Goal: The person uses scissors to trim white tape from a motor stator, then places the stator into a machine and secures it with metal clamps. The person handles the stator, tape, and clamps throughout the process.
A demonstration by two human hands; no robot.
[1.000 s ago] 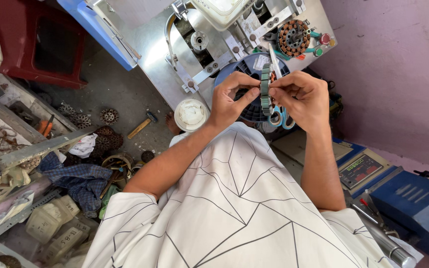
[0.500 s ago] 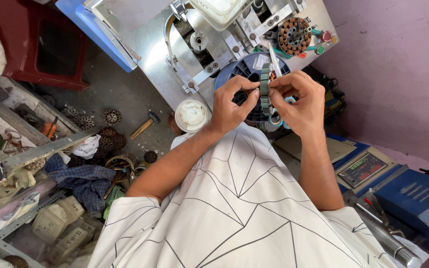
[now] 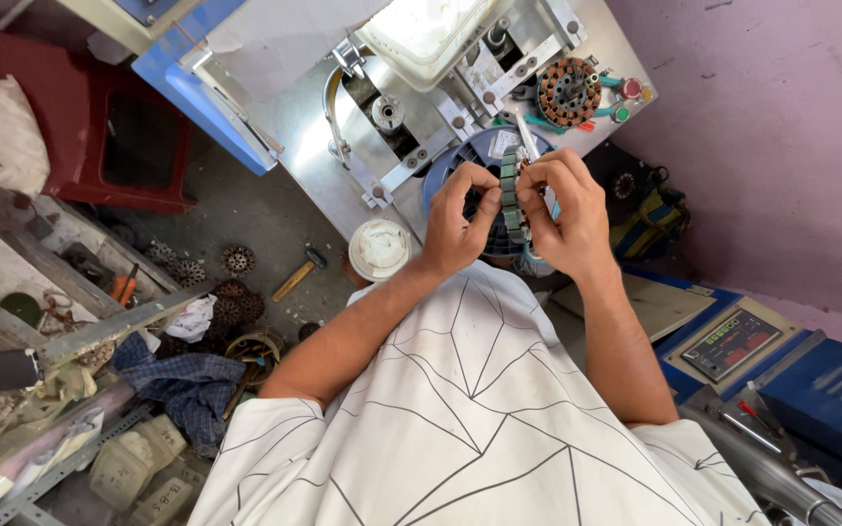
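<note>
**Both hands drawing closer around the stator ring**

Since the earlier frames both hands are sitting a little tighter together, thumbs and forefingers crowding closer around the ring, which is staying edge-on between them.

Taking the grey metal winding machine (image 3: 343, 146) as the landmark: it is filling the upper middle of the view, with a blue panel (image 3: 197, 93) running along its left edge. Left of the machine, a red plastic stool (image 3: 138, 146) is standing on the concrete floor with a white bag (image 3: 7, 136) beside it. Right of the machine, low in the view, a blue scale with a lit display (image 3: 733, 341) is resting. On the machine's upper right corner a copper-wound stator (image 3: 568, 93) is sitting among red and green buttons. A round blue cover (image 3: 470, 156) is lying on the machine's lower edge, directly behind the hands. Just below the machine's lower left edge a white round tub (image 3: 379, 248) is standing, and further left of that a wooden-handled hammer (image 3: 299, 275) is lying on the floor.

In front of the machine's lower edge, the left hand (image 3: 460, 219) is pinching the near side of the grey-green laminated stator ring (image 3: 511, 195), fingers curled shut on it. The right hand (image 3: 562, 209) is gripping the ring's other side, fingers bent over its top.
</note>
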